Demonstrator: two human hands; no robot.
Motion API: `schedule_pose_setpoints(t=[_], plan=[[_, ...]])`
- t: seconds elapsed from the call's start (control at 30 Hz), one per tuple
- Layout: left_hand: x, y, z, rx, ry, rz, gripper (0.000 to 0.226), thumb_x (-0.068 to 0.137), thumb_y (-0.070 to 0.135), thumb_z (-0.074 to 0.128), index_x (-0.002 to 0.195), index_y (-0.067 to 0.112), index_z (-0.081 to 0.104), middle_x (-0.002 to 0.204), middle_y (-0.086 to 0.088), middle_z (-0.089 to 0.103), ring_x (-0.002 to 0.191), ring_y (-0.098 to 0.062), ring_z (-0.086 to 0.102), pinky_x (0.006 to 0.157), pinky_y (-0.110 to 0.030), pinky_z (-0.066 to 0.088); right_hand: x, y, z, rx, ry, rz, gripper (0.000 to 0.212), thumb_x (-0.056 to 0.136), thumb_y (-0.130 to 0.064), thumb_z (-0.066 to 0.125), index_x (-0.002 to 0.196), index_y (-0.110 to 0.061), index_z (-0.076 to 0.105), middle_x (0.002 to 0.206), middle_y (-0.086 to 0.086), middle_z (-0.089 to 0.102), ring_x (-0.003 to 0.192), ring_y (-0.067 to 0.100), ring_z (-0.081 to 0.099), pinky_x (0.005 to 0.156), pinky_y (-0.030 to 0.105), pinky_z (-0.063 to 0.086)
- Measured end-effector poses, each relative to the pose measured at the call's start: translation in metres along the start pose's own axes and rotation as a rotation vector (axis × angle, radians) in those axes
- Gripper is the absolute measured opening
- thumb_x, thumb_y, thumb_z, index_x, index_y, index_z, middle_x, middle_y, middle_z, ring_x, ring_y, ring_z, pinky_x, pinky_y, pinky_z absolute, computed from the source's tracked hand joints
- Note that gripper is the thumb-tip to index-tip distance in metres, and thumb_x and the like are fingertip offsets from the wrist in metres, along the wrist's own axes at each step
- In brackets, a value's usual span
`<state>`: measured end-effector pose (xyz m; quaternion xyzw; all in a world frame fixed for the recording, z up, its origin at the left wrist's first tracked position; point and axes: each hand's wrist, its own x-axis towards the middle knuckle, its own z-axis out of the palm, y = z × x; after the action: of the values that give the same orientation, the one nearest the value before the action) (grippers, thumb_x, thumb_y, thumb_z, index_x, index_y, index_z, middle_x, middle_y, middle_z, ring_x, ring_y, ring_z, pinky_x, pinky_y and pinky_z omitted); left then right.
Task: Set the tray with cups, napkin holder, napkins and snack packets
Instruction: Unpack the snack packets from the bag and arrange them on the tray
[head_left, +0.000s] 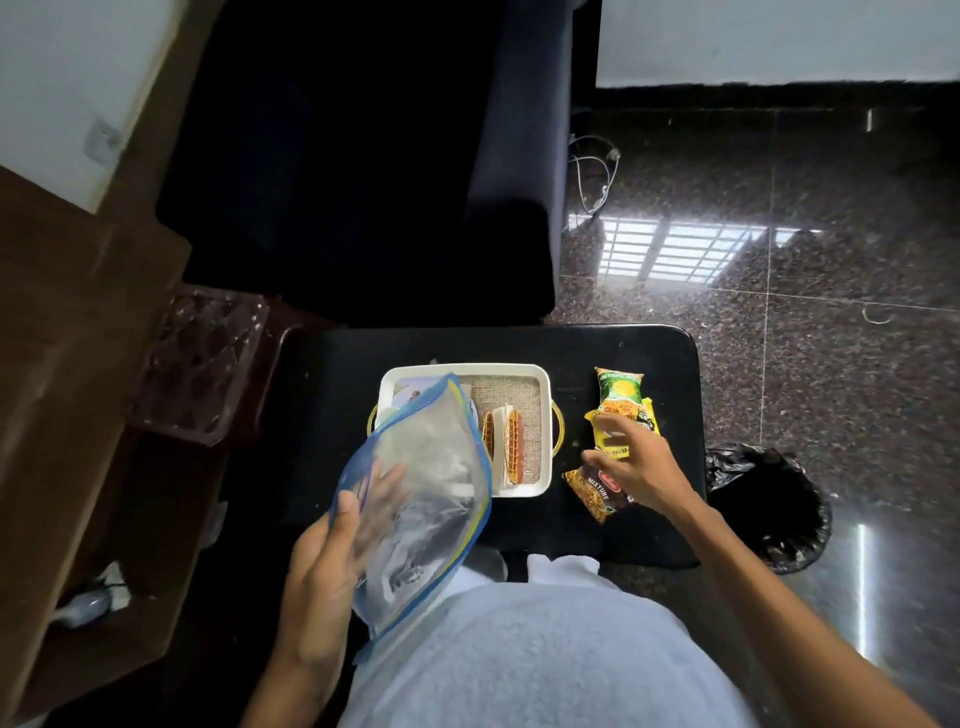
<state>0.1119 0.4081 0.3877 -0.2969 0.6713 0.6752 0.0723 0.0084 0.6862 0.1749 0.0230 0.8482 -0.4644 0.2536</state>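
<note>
I am holding my right grip (639, 467) spread over the packet (619, 389), likely light, crinkly and slippery, best pinched at its sealed edge, while my left grip (322, 561) is pinching a limp bag (426, 499).

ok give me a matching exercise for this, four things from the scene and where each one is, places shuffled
Things:
1. clear zip bag
2. napkin holder
3. yellow snack packet
4. black bin bag

Places:
A. on the floor, right of the table
B. held in the left hand
C. on the table, by the fingers of the right hand
D. inside the white tray

Pairs: 1-B, 2-D, 3-C, 4-A
</note>
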Motion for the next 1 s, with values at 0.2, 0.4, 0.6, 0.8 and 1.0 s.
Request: schedule_pose_setpoints(t=[0.2,0.4,0.6,0.8,1.0], plan=[[0.019,0.021,-0.016,0.082,-0.314,-0.130,0.051,0.103,0.043,0.041,0.135,0.009,0.060,0.132,-0.009,0.070,0.124,-0.025,0.066,0.100,-0.024,0.053,-0.023,-0.092,-0.002,0.262,-0.374,-0.315,0.117,0.062,-0.049,0.089,0.153,-0.047,0.015,0.155,-0.015,0.038,0.142,-0.001,0.034,0.108,0.027,0.041],[0.047,0.036,-0.045,-0.023,-0.445,-0.151,0.066,0.093,0.060,0.044,0.132,0.011,0.066,0.135,-0.015,0.067,0.125,-0.030,0.065,0.101,-0.037,0.056,-0.026,-0.134,0.008,0.486,-0.436,-0.341,0.019,0.089,-0.018,0.074,0.108,-0.014,0.074,0.111,0.000,0.075,0.105,0.013,0.069,0.093,0.032,0.054],[0.075,-0.002,-0.090,-0.180,-0.315,-0.081,0.088,0.087,0.077,0.022,0.139,0.016,0.058,0.139,-0.010,0.065,0.136,-0.022,0.056,0.122,-0.045,0.029,-0.040,-0.150,0.026,0.940,-0.094,-0.192,0.010,0.090,-0.023,0.067,0.087,-0.014,0.070,0.084,0.007,0.072,0.076,0.013,0.070,0.072,0.024,0.056],[0.083,-0.054,-0.077,0.032,-0.092,0.084,0.025,0.089,0.020,0.075,0.113,0.013,0.072,0.098,-0.007,0.080,0.095,-0.016,0.075,0.080,-0.014,0.056,-0.065,-0.155,0.043,0.983,0.034,0.049,0.023,0.086,-0.036,0.073,0.088,-0.014,0.067,0.075,0.000,0.072,0.062,0.009,0.067,0.058,0.022,0.055],[0.094,-0.072,-0.087,-0.102,0.043,0.003,0.035,0.086,0.008,0.077,0.118,0.012,0.063,0.084,-0.006,0.077,0.070,-0.006,0.076,0.065,-0.018,0.060,-0.117,-0.120,0.043,0.635,0.252,0.244,0.054,0.078,-0.012,0.081,0.125,-0.014,0.053,0.072,0.003,0.075,0.066,0.011,0.072,0.059,0.027,0.056]])
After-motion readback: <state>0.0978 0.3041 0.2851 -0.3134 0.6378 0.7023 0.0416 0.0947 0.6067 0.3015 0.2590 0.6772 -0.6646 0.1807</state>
